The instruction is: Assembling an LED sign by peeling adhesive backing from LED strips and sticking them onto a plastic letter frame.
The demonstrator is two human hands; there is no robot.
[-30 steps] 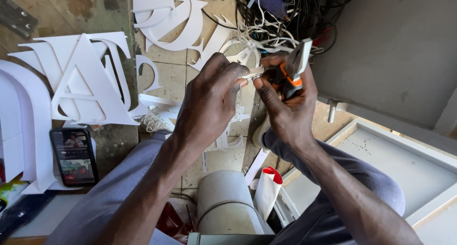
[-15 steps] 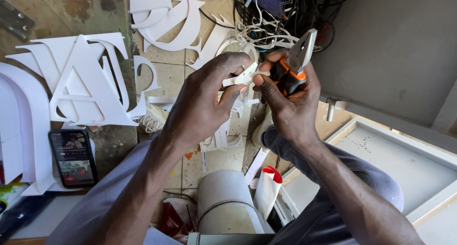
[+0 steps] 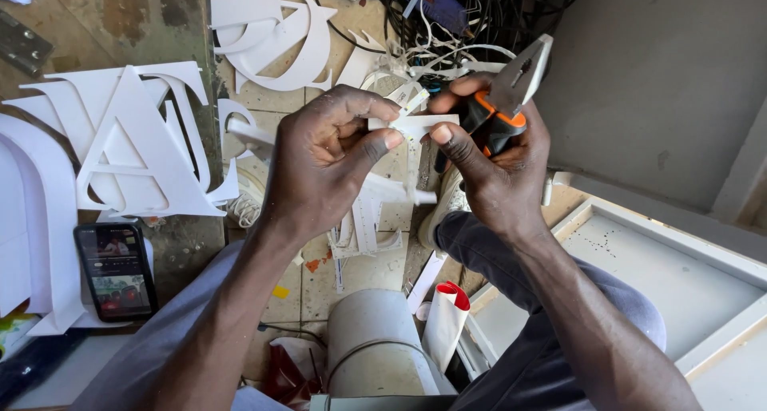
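Note:
My left hand and my right hand meet in the middle of the view, both pinching a small white strip piece between thumbs and fingertips. My right hand also clasps pliers with orange and black handles, their grey jaws pointing up and to the right. Under my hands lie more white cut pieces on the floor.
Large white cut-out letters lie at left, more white letter shapes at the top. A phone with a lit screen rests lower left. Tangled cables sit top centre. A white roll and a shallow framed tray are below and right.
Both hands have drawn closer to the camera. The pliers' jaws have swung up and right, away from the white piece, which both thumbs now pinch.

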